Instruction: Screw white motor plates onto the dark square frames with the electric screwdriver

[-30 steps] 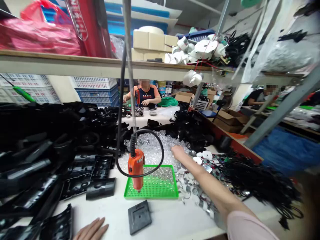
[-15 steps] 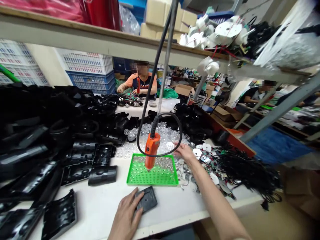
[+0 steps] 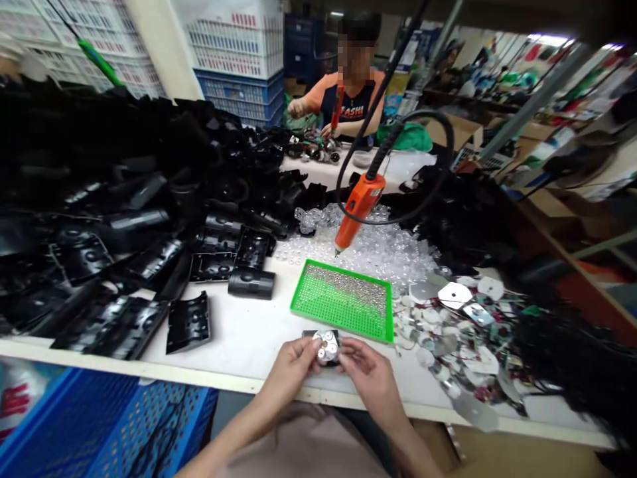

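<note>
Just below the green pegboard tray (image 3: 343,302), the left hand (image 3: 291,372) and right hand (image 3: 371,382) close their grips from either side on a round silver lens cluster (image 3: 327,348) (roundish, no clear long axis, about equally near both), above a black plastic plate (image 3: 309,334).

I wear a loose pale pink top (image 3: 293,445), and my bare forearms (image 3: 239,425) run out of it to my bare left hand (image 3: 291,365) and right hand (image 3: 371,382).
</note>
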The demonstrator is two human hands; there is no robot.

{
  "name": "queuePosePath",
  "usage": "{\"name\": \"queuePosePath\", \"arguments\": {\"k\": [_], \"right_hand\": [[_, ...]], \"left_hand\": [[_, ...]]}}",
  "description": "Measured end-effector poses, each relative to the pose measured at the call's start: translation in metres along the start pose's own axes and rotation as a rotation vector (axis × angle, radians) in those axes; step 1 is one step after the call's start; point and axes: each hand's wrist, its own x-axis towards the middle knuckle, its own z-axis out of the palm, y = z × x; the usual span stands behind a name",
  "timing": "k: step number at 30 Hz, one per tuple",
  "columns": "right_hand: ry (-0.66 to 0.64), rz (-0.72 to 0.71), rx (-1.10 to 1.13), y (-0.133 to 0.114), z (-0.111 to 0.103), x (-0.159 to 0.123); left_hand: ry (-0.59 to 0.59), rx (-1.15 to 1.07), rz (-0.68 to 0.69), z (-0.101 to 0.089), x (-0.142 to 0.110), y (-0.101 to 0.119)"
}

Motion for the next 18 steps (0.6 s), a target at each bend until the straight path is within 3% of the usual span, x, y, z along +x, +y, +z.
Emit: {"name": "queuePosePath", "arguments": {"k": [2, 4, 6, 9, 10, 12, 14, 18], "right_hand": [[-0.105, -0.37, -0.372, -0.004, -0.006, -0.007], [-0.229, -0.685, -0.582, -0.009, -0.015, -0.01], [-0.243, -0.824, -0.625, -0.012, -0.019, -0.009], [-0.152, -0.796, -0.747, -0.007, -0.015, -0.001], [-0.146, -0.774, -0.844, -0.003, -0.01, 0.003], [-0.168, -0.73, -1.058, 0.006, 0.002, 0.011], [-0.157, -0.685, -1.206, 0.016, 0.015, 0.017], [-0.113, -0.574, -1.262, 0.028, 0.032, 0.014]], "left_hand": [[-0.137, -0.049, -0.102, -0.008, -0.009, -0.008], [-0.307, -0.021, -0.142, -0.019, -0.02, -0.013], [-0.273, 0.144, -0.089, -0.028, -0.028, -0.014], [0.061, 0.541, 0.174, -0.035, -0.024, -0.016], [0.121, 0.656, 0.274, -0.035, -0.02, -0.019], [0.107, 0.823, 0.426, -0.035, -0.008, -0.026], [0.054, 0.93, 0.495, -0.036, 0.003, -0.035], [0.056, 1.043, 0.635, -0.044, 0.014, -0.048]]}}
